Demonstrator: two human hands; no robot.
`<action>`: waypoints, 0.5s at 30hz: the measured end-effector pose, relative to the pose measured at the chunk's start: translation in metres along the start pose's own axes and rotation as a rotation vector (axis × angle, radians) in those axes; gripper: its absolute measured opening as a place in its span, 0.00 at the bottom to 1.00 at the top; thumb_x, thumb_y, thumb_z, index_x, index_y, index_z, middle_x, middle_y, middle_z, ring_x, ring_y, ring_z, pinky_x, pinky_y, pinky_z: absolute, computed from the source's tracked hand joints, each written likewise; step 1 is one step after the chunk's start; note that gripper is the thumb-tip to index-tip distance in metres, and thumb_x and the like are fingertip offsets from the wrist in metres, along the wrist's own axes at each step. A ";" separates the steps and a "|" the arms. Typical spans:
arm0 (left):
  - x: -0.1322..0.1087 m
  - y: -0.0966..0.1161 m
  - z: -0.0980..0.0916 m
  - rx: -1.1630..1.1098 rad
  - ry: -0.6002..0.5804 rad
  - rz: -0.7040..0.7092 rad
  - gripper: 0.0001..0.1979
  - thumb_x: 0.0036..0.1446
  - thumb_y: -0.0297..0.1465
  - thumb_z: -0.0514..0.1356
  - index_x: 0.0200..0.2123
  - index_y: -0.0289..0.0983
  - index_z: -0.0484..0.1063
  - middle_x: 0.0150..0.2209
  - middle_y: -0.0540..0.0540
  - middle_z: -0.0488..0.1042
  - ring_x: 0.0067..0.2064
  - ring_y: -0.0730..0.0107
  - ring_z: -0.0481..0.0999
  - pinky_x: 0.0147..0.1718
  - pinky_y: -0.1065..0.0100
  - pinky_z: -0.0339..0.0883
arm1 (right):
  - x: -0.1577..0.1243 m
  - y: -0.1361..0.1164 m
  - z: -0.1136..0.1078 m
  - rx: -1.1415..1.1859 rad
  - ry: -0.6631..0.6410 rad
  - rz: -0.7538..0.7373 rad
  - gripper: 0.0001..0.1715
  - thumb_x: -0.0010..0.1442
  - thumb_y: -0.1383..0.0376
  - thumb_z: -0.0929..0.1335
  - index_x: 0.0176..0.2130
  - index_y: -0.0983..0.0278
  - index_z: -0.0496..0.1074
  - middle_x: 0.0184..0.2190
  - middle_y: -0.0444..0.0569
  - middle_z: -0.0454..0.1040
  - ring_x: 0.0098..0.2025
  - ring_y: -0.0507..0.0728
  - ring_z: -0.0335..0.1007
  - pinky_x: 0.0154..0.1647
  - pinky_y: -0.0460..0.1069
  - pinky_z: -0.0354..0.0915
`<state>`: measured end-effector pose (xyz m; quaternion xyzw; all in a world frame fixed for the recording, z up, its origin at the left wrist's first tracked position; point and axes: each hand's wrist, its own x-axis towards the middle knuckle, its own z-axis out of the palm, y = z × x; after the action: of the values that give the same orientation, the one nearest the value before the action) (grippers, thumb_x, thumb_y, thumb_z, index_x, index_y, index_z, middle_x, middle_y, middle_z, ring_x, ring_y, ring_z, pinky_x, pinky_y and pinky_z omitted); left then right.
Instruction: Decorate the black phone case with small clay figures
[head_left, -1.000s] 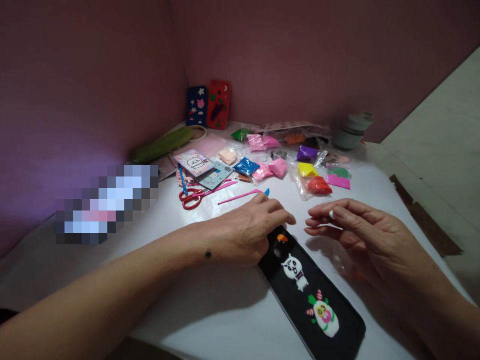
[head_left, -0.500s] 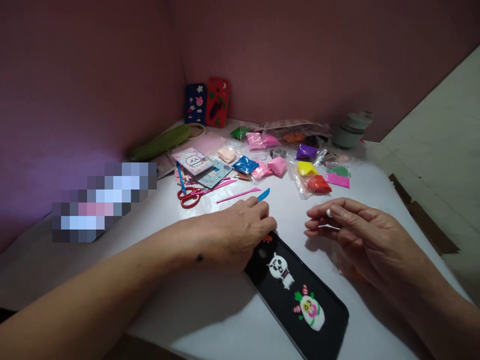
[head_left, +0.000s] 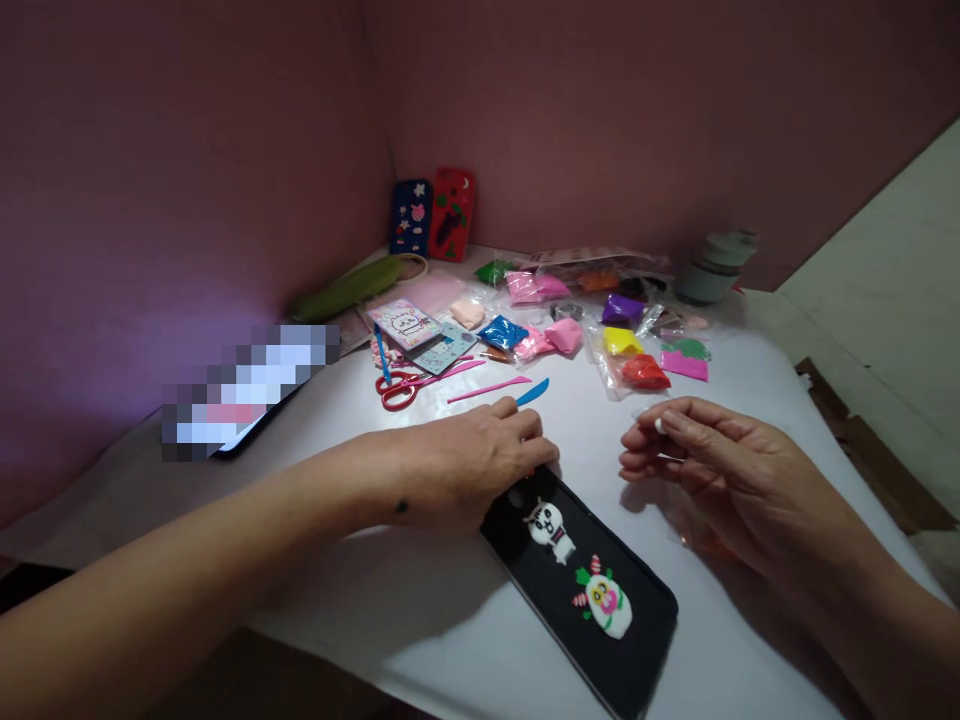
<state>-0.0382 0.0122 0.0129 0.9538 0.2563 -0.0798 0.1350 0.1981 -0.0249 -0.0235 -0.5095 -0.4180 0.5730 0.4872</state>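
White table [head_left: 390, 620] fills the lower frame, purple-pink walls behind it. Black phone case [head_left: 652, 640] lies flat, lower centre, running diagonally from centre down to the lower right. My left hand [head_left: 465, 465] comes in from the lower left, palm down, fingers loosely bent, resting on the case's upper-left end; on top of it, not wrapped round it. My right hand [head_left: 720, 460] is centre right, just beside the case but off it, fingers drawn together. Pile of coloured clay packets [head_left: 643, 372] sits upper centre, well apart from both hands, with a grey jar [head_left: 712, 265] at its right end. Blue case [head_left: 411, 217] and red case [head_left: 451, 213] lean side by side against the back wall. Red scissors [head_left: 401, 388] lie left of centre, with a pink tool [head_left: 487, 388] and a blue tool [head_left: 534, 391] just above my left fingers. Two clay figures are stuck on the black case: white one [head_left: 550, 527] near my left hand, green-and-white one [head_left: 606, 601] below it. Smallest: a white clay bit [head_left: 660, 425] pinched between my right thumb and forefinger.
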 end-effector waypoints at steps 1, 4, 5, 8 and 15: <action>-0.001 0.000 0.001 0.006 -0.001 -0.023 0.27 0.47 0.17 0.55 0.51 0.39 0.66 0.45 0.41 0.69 0.45 0.57 0.66 0.40 0.65 0.62 | 0.000 0.000 0.000 -0.003 -0.002 -0.005 0.09 0.55 0.57 0.72 0.33 0.61 0.77 0.29 0.46 0.78 0.30 0.54 0.75 0.32 0.47 0.71; -0.007 -0.001 0.006 -0.009 0.019 -0.076 0.27 0.47 0.18 0.53 0.52 0.38 0.64 0.44 0.41 0.68 0.46 0.57 0.66 0.41 0.63 0.63 | 0.000 -0.001 0.001 -0.012 -0.002 -0.019 0.09 0.55 0.57 0.72 0.33 0.61 0.77 0.29 0.47 0.78 0.30 0.54 0.75 0.33 0.48 0.71; -0.008 0.000 0.008 -0.020 0.032 -0.097 0.27 0.47 0.19 0.53 0.53 0.38 0.64 0.45 0.40 0.67 0.46 0.57 0.66 0.42 0.62 0.64 | 0.000 -0.001 0.001 -0.011 -0.001 -0.016 0.10 0.54 0.57 0.72 0.32 0.61 0.77 0.29 0.47 0.78 0.30 0.54 0.75 0.34 0.48 0.71; -0.011 0.004 0.010 -0.015 0.048 -0.203 0.28 0.47 0.20 0.52 0.54 0.35 0.62 0.46 0.38 0.67 0.48 0.55 0.66 0.45 0.58 0.64 | -0.001 -0.005 0.002 -0.001 0.031 -0.009 0.11 0.52 0.56 0.73 0.32 0.61 0.77 0.28 0.46 0.78 0.29 0.54 0.74 0.34 0.48 0.72; -0.004 0.020 0.015 0.059 0.073 -0.441 0.22 0.52 0.27 0.51 0.51 0.28 0.65 0.44 0.33 0.71 0.45 0.48 0.70 0.45 0.50 0.65 | -0.006 -0.013 0.003 -0.005 0.205 -0.146 0.09 0.50 0.58 0.74 0.30 0.61 0.78 0.27 0.47 0.77 0.28 0.53 0.72 0.29 0.46 0.70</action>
<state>-0.0324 -0.0112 0.0035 0.8805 0.4608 -0.0801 0.0769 0.1973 -0.0280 -0.0091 -0.5349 -0.4032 0.4798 0.5666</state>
